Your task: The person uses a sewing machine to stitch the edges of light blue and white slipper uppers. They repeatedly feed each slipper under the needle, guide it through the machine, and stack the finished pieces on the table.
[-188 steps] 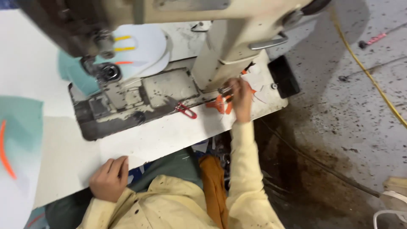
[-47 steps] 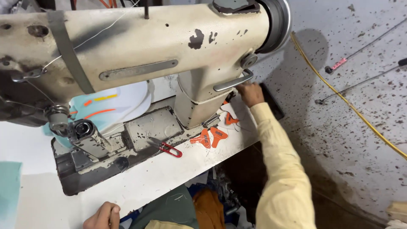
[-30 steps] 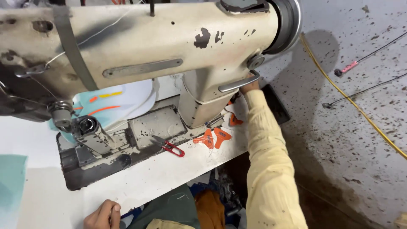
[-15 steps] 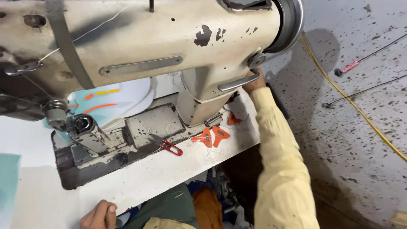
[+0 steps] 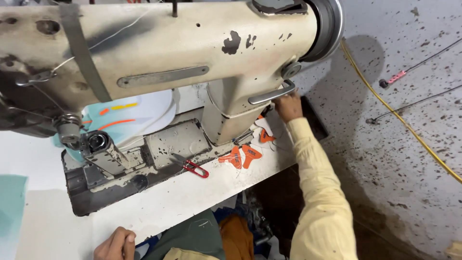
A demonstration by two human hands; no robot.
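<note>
1. Hands: right hand [image 5: 288,105] reaches far over to the right end of the sewing machine [image 5: 192,62], just under its metal lever [image 5: 272,94], beside the handwheel [image 5: 326,29]. Fingers curled narrow against the machine body; can't tell if they grip anything.
2. Left hand [image 5: 115,244] rests at the near edge of the white table [image 5: 192,192], fingers folded loosely, holding nothing visible.
3. Orange fabric pieces [image 5: 243,156] lie on the table near the machine base, w/ one more closer to the right hand.
4. Red-handled snips [image 5: 192,167] lie on the machine bed.
5. White-and-teal shoe upper [image 5: 127,118] sits behind the post.
6. Yellow cable [image 5: 399,125] runs across the speckled floor [image 5: 409,183].
</note>
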